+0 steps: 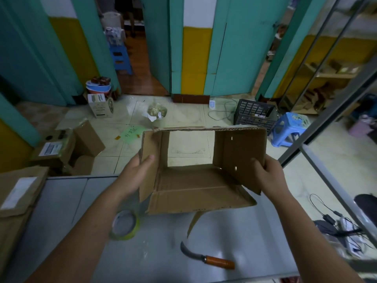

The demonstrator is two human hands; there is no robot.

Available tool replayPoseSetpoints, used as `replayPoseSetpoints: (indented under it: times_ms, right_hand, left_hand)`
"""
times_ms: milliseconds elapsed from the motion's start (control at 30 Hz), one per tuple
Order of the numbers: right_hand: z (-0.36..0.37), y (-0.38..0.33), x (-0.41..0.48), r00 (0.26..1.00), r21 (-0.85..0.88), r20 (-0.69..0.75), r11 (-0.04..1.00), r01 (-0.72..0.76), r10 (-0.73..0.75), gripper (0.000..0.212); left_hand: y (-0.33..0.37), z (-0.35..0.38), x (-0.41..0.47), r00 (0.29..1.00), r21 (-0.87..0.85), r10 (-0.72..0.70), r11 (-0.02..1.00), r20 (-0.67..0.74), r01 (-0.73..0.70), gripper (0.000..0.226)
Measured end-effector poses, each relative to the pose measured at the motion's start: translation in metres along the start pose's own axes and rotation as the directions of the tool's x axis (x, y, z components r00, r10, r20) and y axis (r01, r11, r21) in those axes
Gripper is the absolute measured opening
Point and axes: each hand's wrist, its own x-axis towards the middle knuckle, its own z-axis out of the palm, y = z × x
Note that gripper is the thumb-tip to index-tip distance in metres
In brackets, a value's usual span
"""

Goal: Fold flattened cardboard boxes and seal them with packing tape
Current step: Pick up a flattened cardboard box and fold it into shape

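Left hand [132,176] and right hand [269,176] gripping cardboard box [193,188] sides, opening toward viewer, long axis left-right

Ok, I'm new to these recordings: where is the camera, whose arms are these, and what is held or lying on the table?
No machine here: a person wears one wide-angle camera on the head, looking forward and down, so the arms are their own. The left hand grips the left wall of a cardboard box and the right hand grips its right wall. The box is opened up; floor shows through its far end, so nothing is sealed. On the grey table lie a roll of packing tape, by the left forearm, and a curved knife with an orange handle.
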Motion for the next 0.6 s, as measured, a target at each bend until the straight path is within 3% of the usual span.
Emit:
replayPoseSetpoints:
  times_ms: [133,300,433,500,567,600]
  right_hand:
    - [-0.002,-0.006,-0.008,0.999,0.111,0.018,0.994,0.026,-0.028,0.016]
    - [0.001,-0.011,-0.017,0.997,0.345,0.054,0.936,-0.066,0.050,0.025]
    - [0.005,-0.017,-0.023,0.998,0.449,0.038,0.891,-0.069,0.059,0.036]
    - [0.010,-0.016,-0.026,0.999,0.436,0.045,0.899,-0.035,0.018,0.045]
    - [0.018,-0.010,-0.031,0.998,0.382,0.057,0.924,0.009,-0.033,0.037]
    - [0.022,-0.004,-0.033,0.997,0.342,0.066,0.940,0.018,-0.043,0.048]
  left_hand:
    - [0.019,0.008,-0.008,0.984,0.080,0.066,0.994,0.165,-0.080,0.060]
    - [0.008,0.011,-0.004,0.957,0.081,0.141,0.983,0.253,-0.166,0.055]
    - [-0.006,0.018,0.002,0.975,0.131,0.189,0.970,0.120,-0.204,0.067]
    - [-0.014,0.027,0.004,0.981,0.164,0.192,0.967,0.037,-0.196,0.077]
    - [-0.021,0.034,0.007,0.984,0.198,0.178,0.965,-0.006,-0.174,0.089]
    - [-0.025,0.037,0.008,0.984,0.206,0.176,0.964,-0.033,-0.165,0.092]
